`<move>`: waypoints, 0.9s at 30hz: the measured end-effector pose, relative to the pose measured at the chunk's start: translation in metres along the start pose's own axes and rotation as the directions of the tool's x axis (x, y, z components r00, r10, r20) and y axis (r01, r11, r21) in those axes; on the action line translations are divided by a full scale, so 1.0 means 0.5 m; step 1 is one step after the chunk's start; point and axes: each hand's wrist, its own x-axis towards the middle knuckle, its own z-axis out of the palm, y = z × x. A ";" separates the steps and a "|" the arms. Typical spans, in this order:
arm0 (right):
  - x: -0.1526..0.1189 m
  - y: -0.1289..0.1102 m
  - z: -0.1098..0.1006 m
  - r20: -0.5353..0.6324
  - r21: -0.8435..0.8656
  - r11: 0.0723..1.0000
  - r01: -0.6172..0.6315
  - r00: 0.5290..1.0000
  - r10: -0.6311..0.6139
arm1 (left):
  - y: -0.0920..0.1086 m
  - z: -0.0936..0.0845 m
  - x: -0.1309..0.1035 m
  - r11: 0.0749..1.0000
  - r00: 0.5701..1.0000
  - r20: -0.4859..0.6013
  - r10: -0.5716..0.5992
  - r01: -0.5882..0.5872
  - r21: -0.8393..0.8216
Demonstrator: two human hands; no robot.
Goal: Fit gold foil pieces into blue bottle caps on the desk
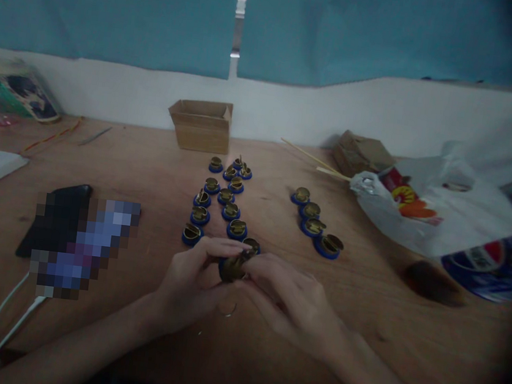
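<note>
Both hands meet low in the middle of the head view over one round brass-coloured metal piece with a dark blue base point(230, 269). My left hand point(185, 279) is closed around its left side, thumb below and fingers above. From the right, my right hand point(297, 298) pinches at its upper part; the fingers hide the exact contact. Just beyond stand several like pieces point(237, 228) in two uneven rows, with brass tops tilted in blue bases. Another short slanting row point(314, 226) stands to the right. A thin curved wire or ring point(228, 310) lies below the hands.
An open cardboard box point(204, 134) stands by the wall. At right are a crumpled brown carton point(362, 155), a white plastic bag point(400, 227) and a blue Pepsi package point(492, 268). At left lie a black phone-like slab point(61, 216), a blurred-out device point(87, 253) and white cables point(13, 328).
</note>
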 end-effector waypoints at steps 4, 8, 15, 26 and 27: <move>-0.004 0.000 0.006 -0.025 0.107 0.984 -0.144 0.989 0.147 | 0.005 -0.001 -0.001 0.996 0.996 0.028 -0.088 0.088 -0.013; 0.002 -0.002 0.012 -0.039 0.212 0.947 -0.240 0.966 0.254 | 0.007 0.000 -0.003 0.994 0.994 0.017 -0.107 0.107 -0.028; 0.015 -0.008 0.018 -0.027 0.369 0.846 -0.384 0.906 0.423 | 0.015 0.007 -0.005 0.996 0.997 0.027 -0.073 0.072 0.043; 0.034 -0.002 0.020 0.359 0.702 0.345 -0.623 0.728 0.585 | 0.017 0.008 -0.008 0.993 0.998 0.044 -0.054 0.049 0.111; 0.034 0.003 0.012 0.402 0.701 0.324 -0.636 0.727 0.557 | 0.017 0.007 -0.004 0.993 0.998 0.054 -0.033 0.027 0.111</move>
